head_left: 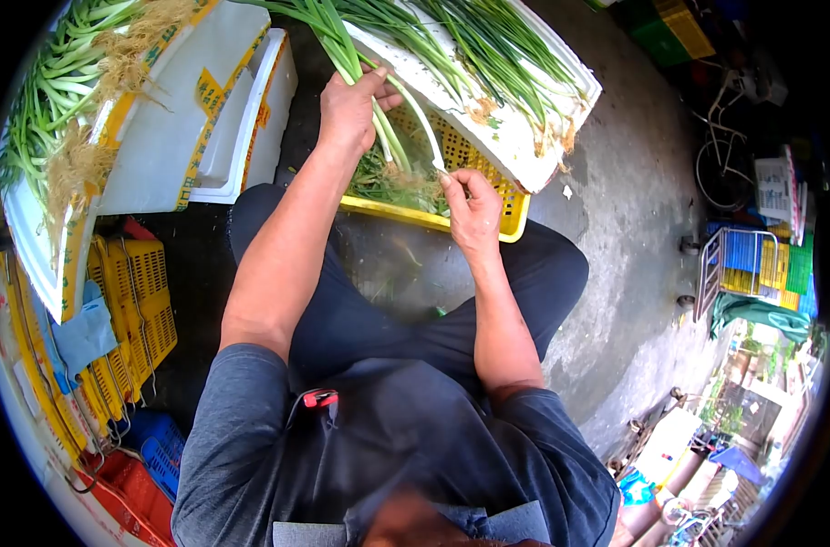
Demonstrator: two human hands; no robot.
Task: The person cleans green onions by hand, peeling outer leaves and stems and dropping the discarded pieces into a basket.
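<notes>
My left hand (349,108) is closed around a few green onions (340,44), whose white root ends hang down over the yellow basket (388,210). One stalk curves away from this bunch, and my right hand (474,211) pinches its pale root end between thumb and fingertips. Roots and green trimmings (378,182) lie inside the basket, below both hands. Just beyond it, a white foam lid (511,150) carries more green onions (502,59) spread in a layer.
On the left, a bundle of rooted green onions (55,118) lies on white foam boxes (150,164). Yellow crates (141,292) stand below them, with a blue crate (160,447) nearby. Wet concrete floor (616,210) extends right towards a trolley (711,273) and a bicycle (725,164).
</notes>
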